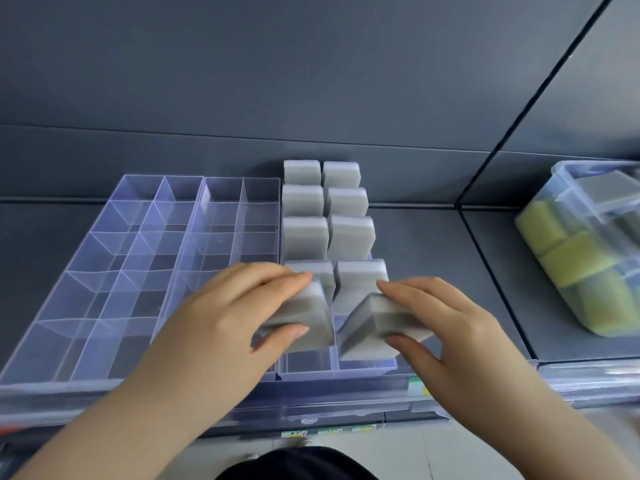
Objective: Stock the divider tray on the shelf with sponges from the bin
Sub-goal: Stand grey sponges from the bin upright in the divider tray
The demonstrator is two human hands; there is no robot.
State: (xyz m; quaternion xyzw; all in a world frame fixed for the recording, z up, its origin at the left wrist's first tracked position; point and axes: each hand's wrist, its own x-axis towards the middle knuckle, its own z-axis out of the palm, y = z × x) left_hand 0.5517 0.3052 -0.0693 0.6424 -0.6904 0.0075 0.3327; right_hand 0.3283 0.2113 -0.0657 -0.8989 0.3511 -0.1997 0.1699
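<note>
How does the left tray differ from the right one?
The left tray is empty; the right tray holds eight upright grey sponges. Over its front, the left hand and right hand each hold a sponge; neither is at the left tray. Both trays are clear, divided, on the shelf.

Grey sponges (304,237): 10; 8 upright in slots, 2 held. Divider trays (90,271): 3. Bin (568,183): 1. Hands (221,313): 2.
</note>
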